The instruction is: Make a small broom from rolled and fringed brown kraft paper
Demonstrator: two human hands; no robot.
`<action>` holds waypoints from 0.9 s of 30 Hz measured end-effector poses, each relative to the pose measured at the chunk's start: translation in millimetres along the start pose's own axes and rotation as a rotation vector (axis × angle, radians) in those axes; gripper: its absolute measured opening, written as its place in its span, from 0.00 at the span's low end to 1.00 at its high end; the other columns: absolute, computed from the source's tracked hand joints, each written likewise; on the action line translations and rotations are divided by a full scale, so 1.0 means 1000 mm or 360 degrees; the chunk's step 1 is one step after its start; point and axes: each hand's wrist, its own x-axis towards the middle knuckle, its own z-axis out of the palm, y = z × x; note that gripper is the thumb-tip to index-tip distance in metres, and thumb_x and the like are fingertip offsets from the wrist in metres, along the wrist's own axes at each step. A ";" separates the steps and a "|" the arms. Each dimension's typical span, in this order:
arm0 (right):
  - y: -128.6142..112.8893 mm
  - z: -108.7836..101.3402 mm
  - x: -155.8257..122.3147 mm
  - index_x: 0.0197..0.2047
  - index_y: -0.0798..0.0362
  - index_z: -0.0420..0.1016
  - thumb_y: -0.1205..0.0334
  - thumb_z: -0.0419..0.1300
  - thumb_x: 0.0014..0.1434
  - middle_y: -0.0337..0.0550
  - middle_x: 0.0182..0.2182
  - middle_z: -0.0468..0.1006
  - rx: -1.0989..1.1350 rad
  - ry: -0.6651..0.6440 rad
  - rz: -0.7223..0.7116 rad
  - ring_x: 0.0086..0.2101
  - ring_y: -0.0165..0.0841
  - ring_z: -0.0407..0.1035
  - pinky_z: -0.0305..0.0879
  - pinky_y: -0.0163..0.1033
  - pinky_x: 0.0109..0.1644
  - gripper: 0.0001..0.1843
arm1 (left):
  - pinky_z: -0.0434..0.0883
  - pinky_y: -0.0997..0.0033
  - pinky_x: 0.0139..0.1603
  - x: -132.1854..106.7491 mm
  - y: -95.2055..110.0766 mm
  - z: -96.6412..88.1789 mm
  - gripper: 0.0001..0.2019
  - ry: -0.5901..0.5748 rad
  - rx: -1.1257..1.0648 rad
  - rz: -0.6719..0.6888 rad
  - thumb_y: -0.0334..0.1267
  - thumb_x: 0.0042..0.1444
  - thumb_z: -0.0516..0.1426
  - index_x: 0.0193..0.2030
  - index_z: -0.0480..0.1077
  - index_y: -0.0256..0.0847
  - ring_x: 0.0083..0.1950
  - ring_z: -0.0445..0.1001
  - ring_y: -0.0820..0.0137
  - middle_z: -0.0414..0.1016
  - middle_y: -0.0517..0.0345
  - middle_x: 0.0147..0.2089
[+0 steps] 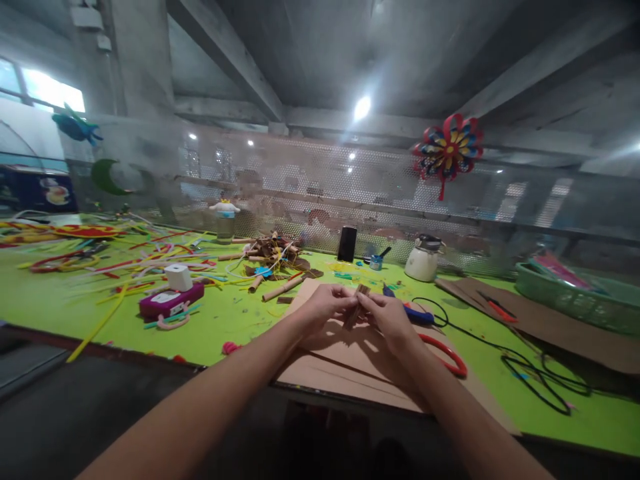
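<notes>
Both sets of fingers [350, 303] pinch a small brown cardboard roll [356, 308], left hand [325, 308] and right hand [387, 317] closed on it above the cardboard sheet [345, 373]. Rolling it tight likely needs even thumb pressure. Red-handled scissors [445, 353] lie just right; the green surface [235, 320] offers room to the left.
</notes>
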 end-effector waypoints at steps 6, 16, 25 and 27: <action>0.005 -0.006 -0.004 0.23 0.58 0.73 0.48 0.62 0.46 0.39 0.18 0.71 -0.0016 0.0127 -0.0041 0.21 0.27 0.61 0.58 0.34 0.26 0.19 | 0.65 0.70 0.32 0.003 0.003 0.007 0.15 0.0095 0.0177 0.0142 0.45 0.43 0.62 0.27 0.69 0.33 0.30 0.71 0.69 0.74 0.51 0.28; 0.000 0.002 -0.011 0.34 0.56 0.74 0.55 0.65 0.44 0.43 0.26 0.77 0.0207 -0.0085 0.0102 0.24 0.30 0.67 0.58 0.34 0.27 0.15 | 0.58 0.76 0.24 0.002 0.004 0.008 0.13 0.0117 0.0319 0.0194 0.44 0.47 0.59 0.25 0.67 0.34 0.20 0.62 0.77 0.64 0.63 0.18; 0.000 0.001 -0.011 0.24 0.59 0.73 0.54 0.69 0.37 0.37 0.17 0.71 0.0232 0.0010 0.0170 0.19 0.25 0.59 0.51 0.33 0.23 0.16 | 0.61 0.74 0.28 0.009 -0.005 -0.004 0.14 0.0203 0.0001 0.0133 0.43 0.41 0.63 0.26 0.66 0.34 0.24 0.65 0.77 0.66 0.62 0.23; -0.001 0.002 -0.011 0.23 0.59 0.73 0.54 0.69 0.36 0.36 0.16 0.70 0.0241 0.0018 0.0196 0.18 0.24 0.58 0.50 0.32 0.23 0.17 | 0.61 0.74 0.28 0.009 -0.004 -0.004 0.15 0.0242 -0.0007 0.0114 0.43 0.40 0.64 0.26 0.66 0.34 0.24 0.65 0.77 0.66 0.61 0.24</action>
